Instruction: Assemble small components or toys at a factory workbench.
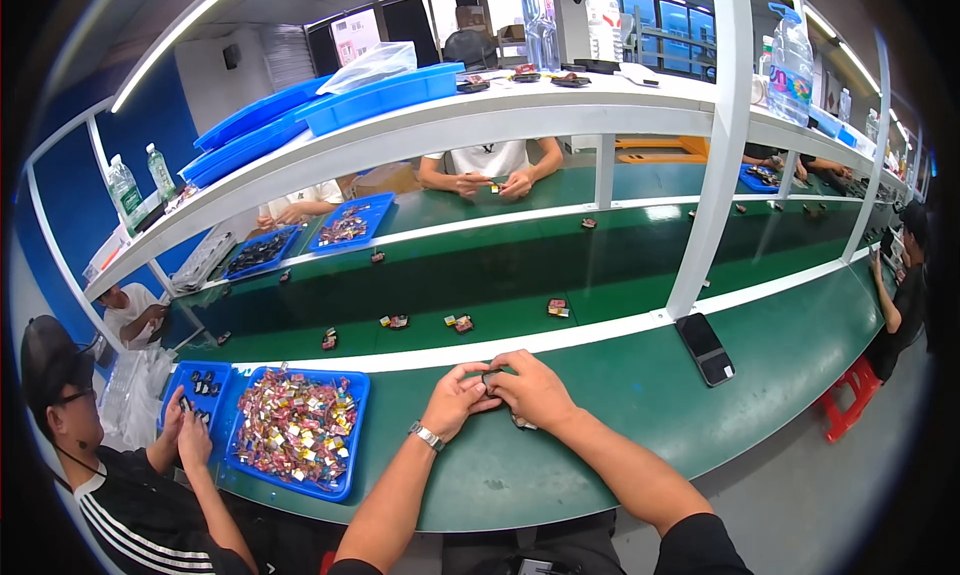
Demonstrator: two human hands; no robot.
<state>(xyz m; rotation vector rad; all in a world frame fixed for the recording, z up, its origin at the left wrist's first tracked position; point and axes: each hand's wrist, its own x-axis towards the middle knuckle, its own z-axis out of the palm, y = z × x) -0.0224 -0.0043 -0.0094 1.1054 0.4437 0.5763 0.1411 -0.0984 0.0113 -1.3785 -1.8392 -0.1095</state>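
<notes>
Left hand and right hand met over the green bench, both pinching one small dark part, right of the blue tray. Risk: the part could slip from the fingertips, being tiny.

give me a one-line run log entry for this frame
left hand: pinching small dark part | right hand: on same part | blue tray of small pieces: left | phone: right | surface: green table
</notes>
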